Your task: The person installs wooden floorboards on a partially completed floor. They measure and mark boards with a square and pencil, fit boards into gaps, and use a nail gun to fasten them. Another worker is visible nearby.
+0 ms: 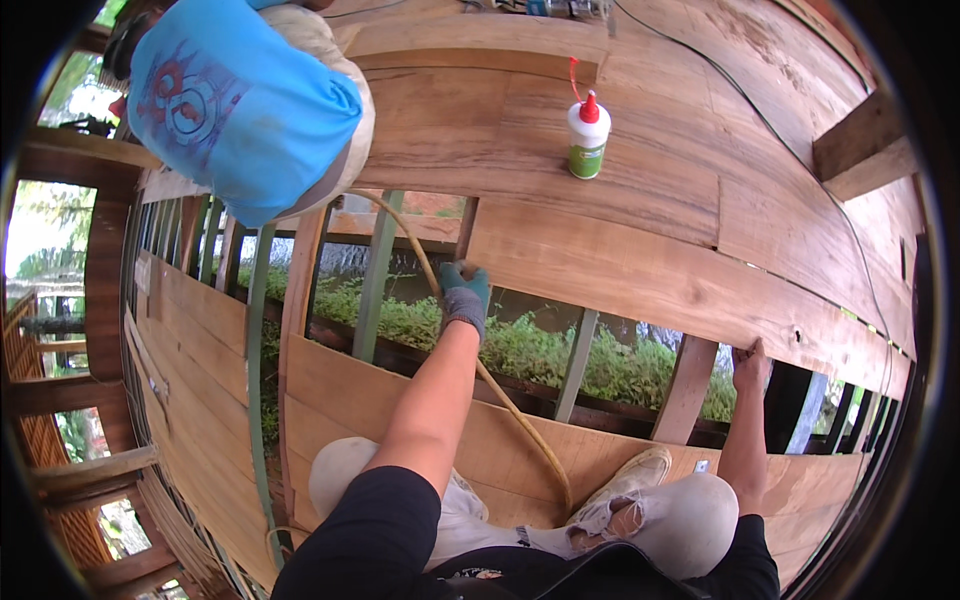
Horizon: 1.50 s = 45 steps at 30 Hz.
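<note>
A long wooden plank (640,265) lies across the open floor frame, beside the laid floorboards. My left hand (464,298), in a green and grey glove, is closed at the plank's left end. Farther right, my bare right hand (750,366) grips the plank's near edge, with its fingers partly hidden. Close by my left wrist runs a tan hose (519,419), which crosses the gap and ends out of sight near my shoe. Beyond the plank, a white and green glue bottle (588,140) with a red cap stands upright on the boards.
Green joists (377,285) and brown joists (686,390) span the gap above plants and water. A co-worker in a blue shirt (235,110) bends over at the upper left. A black cable (745,100) crosses the right boards near a wooden post (865,150). Power tools (560,9) lie at the far edge.
</note>
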Each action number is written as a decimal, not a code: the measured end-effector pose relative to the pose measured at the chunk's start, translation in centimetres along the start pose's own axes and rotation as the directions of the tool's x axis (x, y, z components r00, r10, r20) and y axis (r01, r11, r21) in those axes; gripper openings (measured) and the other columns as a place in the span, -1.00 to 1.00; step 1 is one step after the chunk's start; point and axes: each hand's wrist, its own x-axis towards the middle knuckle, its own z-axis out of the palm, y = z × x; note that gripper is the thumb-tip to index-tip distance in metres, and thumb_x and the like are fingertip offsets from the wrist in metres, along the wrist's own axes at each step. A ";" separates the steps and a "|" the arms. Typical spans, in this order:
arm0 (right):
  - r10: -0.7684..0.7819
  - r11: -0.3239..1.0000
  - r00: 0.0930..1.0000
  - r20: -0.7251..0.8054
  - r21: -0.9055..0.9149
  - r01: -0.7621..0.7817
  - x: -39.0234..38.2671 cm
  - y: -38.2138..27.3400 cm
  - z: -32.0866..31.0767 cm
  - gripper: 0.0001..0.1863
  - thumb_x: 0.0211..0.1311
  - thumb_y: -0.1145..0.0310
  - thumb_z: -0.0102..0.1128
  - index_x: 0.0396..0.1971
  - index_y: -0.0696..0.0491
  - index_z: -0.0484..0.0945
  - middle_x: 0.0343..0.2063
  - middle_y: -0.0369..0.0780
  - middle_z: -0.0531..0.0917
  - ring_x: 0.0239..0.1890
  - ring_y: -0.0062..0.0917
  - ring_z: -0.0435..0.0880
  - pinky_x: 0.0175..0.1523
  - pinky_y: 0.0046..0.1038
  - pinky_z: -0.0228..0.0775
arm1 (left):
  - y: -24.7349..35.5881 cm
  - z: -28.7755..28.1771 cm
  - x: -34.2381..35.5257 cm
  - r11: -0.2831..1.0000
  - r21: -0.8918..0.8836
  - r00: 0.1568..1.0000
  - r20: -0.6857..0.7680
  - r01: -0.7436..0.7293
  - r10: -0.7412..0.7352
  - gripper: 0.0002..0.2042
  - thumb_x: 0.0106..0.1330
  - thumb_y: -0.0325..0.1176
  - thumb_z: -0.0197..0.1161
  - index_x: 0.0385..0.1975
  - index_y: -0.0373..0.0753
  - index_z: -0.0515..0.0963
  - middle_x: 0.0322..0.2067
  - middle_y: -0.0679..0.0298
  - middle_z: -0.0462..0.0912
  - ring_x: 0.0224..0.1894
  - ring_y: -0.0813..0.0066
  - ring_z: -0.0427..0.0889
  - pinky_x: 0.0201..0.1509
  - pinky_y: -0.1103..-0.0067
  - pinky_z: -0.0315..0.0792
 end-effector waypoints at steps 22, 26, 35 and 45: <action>-0.081 0.996 0.997 -0.022 0.030 0.081 -1.4 1.9 5.8 -0.63 0.44 0.10 -0.02 0.05 0.04 0.33 -0.15 -0.17 0.64 -0.21 -0.35 0.72 -0.11 -0.22 0.64 | -9.8 -2.7 9.5 0.966 0.080 0.969 0.021 -0.247 0.247 -0.48 0.30 -0.25 0.18 0.20 -0.42 0.33 0.03 -0.01 0.51 0.01 0.19 0.50 0.12 0.40 0.40; -0.130 0.991 0.978 -0.165 0.020 0.136 -0.5 3.9 3.9 -0.58 0.43 0.04 -0.02 0.06 0.05 0.32 -0.12 -0.16 0.63 -0.20 -0.37 0.70 -0.16 -0.27 0.63 | -5.1 0.2 3.1 0.717 0.669 0.975 0.055 -0.197 0.217 -0.17 0.28 0.13 0.19 0.34 -0.42 0.13 0.30 -0.20 0.21 0.32 -0.01 0.25 0.35 0.31 0.22; -0.111 0.976 0.989 -0.097 -0.200 0.089 -2.3 1.7 5.9 -0.52 0.40 0.13 0.05 -0.02 0.30 0.44 -0.25 0.01 0.65 -0.32 -0.35 0.69 -0.36 -0.37 0.54 | -6.3 -0.7 6.3 0.698 0.698 0.982 0.046 -0.163 0.183 -0.07 0.25 0.29 0.10 0.40 -0.34 0.02 0.35 -0.30 -0.02 0.34 -0.20 0.14 0.36 0.16 0.17; -0.122 0.813 0.983 -0.134 -0.583 0.021 -7.1 2.1 3.2 -0.34 0.27 0.02 0.16 0.14 0.24 0.28 -0.28 0.04 0.66 -0.27 -0.15 0.69 -0.16 -0.25 0.54 | -6.5 0.5 4.7 0.530 0.815 0.952 0.080 -0.234 0.296 -0.11 0.26 0.18 0.14 0.35 -0.46 0.09 0.33 -0.30 0.08 0.34 -0.21 0.18 0.36 0.12 0.16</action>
